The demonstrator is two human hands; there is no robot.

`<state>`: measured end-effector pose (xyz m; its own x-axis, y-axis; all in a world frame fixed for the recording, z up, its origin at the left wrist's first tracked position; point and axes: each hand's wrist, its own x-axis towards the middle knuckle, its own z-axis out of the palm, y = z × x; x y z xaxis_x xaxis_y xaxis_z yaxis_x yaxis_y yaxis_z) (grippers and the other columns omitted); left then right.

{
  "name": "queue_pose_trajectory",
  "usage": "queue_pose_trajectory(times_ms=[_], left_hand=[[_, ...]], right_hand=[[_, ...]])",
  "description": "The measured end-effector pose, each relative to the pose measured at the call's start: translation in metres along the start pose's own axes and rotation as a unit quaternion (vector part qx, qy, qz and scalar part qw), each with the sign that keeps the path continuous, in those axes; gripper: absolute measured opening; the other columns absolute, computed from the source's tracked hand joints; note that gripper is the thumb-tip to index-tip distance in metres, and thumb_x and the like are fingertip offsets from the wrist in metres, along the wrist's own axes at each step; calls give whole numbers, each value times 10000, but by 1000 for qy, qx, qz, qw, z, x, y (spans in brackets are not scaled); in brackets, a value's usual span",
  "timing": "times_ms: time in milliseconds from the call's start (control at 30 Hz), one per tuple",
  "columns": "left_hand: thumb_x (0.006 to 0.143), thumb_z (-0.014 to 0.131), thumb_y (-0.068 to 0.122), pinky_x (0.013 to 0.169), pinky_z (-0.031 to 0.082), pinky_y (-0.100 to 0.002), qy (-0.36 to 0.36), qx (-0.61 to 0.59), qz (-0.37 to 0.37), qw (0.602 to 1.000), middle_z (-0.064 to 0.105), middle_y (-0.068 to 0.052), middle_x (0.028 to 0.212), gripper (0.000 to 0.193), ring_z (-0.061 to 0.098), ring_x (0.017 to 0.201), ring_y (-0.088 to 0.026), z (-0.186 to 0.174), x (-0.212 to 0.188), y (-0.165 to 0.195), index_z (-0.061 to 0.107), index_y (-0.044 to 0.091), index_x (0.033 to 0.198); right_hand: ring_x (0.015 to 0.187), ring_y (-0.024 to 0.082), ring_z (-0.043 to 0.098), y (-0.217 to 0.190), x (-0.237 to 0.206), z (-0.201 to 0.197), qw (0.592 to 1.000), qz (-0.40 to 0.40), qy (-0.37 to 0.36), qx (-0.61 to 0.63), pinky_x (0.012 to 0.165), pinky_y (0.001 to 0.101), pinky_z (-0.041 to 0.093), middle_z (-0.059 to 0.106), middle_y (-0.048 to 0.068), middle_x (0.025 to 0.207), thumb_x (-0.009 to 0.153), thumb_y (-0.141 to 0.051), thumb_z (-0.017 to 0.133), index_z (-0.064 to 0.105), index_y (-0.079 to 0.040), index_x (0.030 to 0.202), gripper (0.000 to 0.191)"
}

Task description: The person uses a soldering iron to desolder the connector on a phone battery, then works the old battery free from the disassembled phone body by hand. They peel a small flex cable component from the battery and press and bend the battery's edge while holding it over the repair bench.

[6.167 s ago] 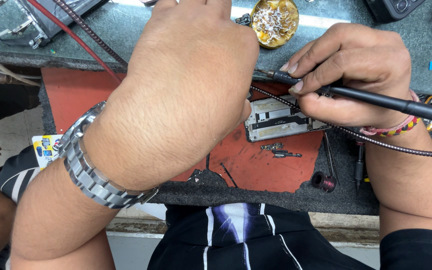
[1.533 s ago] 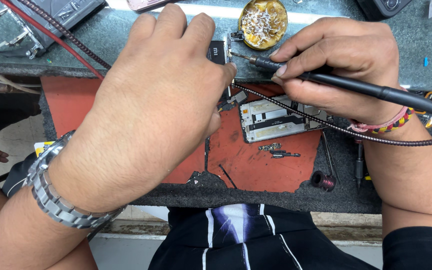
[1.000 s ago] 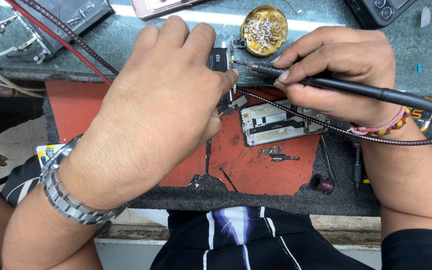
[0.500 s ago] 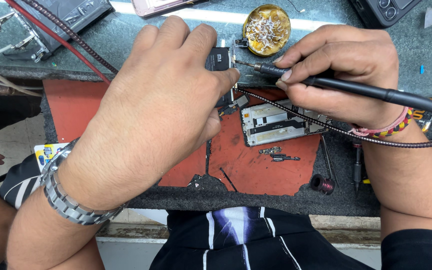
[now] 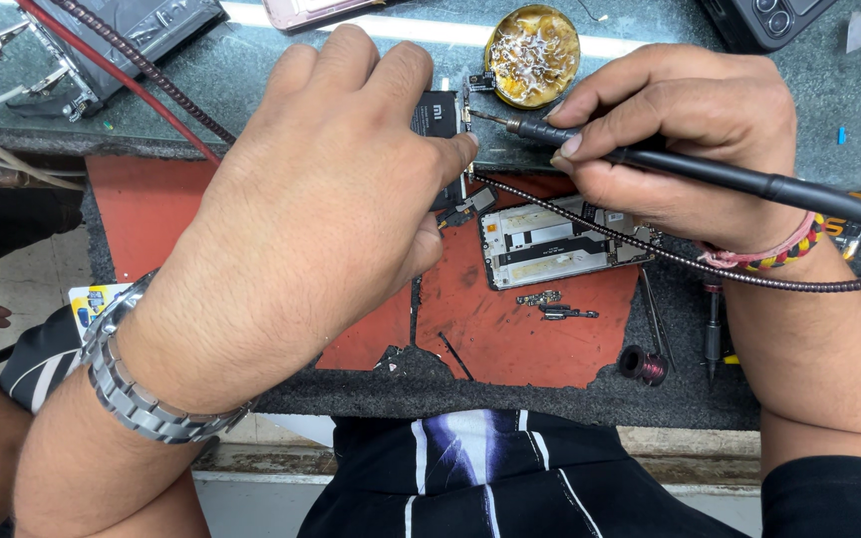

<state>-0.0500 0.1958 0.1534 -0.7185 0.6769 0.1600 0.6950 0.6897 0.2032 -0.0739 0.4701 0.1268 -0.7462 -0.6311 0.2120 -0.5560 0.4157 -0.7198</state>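
Soldering at the top centre of the frame

Your left hand (image 5: 321, 209) pinches a small black battery (image 5: 437, 115) with a white mark; your right hand (image 5: 670, 139) grips a black soldering iron (image 5: 590, 147), tip at the battery's edge, below the round brass tin (image 5: 532, 55).

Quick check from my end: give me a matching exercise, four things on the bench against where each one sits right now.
Things:
1. soldering iron
2. round brass tin
3. small wire spool
4. black battery

Places:
A. near edge of the red mat, right side
B. pinched in the left hand
C. far side of the bench, just beyond the iron's tip
D. held like a pen in the right hand

Pairs: 1-D, 2-C, 3-A, 4-B
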Motion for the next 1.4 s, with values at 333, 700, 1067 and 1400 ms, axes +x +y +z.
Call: queue_pose_trajectory(times_ms=[333, 700, 1067, 1400], left_hand=[[746, 774, 234, 882, 439, -422, 11, -16, 3, 1000, 606, -131, 1050, 364, 529, 1077, -312, 2, -4, 0, 814, 130, 1092], [755, 776, 223, 868, 447, -415, 4, 0, 2, 1000, 605, -125, 1038, 363, 534, 1051, -298, 5, -12, -2, 814, 139, 1105], [709, 796, 206, 894, 446, -422, 34, -38, -23, 998, 603, -128, 1132, 466, 528, 1052, -307, -6, -10, -8, 804, 152, 1172], [710, 815, 215, 921, 434, -431, 30, -72, -28, 997, 597, -137, 1205, 523, 524, 1097, -313, -13, -6, -11, 783, 134, 1225]], right_hand=[[841, 244, 745, -1, 0, 3, 1000, -4, -9, 3, 771, 317, 605, 722, 215, 1003, 757, 48, 791, 726, 54, 874, 134], [837, 173, 729, 4, -10, 14, 997, 29, 49, 44, 743, 257, 595, 720, 173, 1049, 848, 7, 801, 713, 10, 919, 114], [920, 168, 705, 6, -14, 7, 994, 0, 103, -22, 795, 235, 559, 713, 157, 1085, 956, 48, 826, 704, 17, 982, 128], [897, 197, 726, 0, -1, -11, 992, 24, 111, 56, 802, 264, 610, 694, 176, 1039, 837, 20, 822, 687, 6, 891, 146]])
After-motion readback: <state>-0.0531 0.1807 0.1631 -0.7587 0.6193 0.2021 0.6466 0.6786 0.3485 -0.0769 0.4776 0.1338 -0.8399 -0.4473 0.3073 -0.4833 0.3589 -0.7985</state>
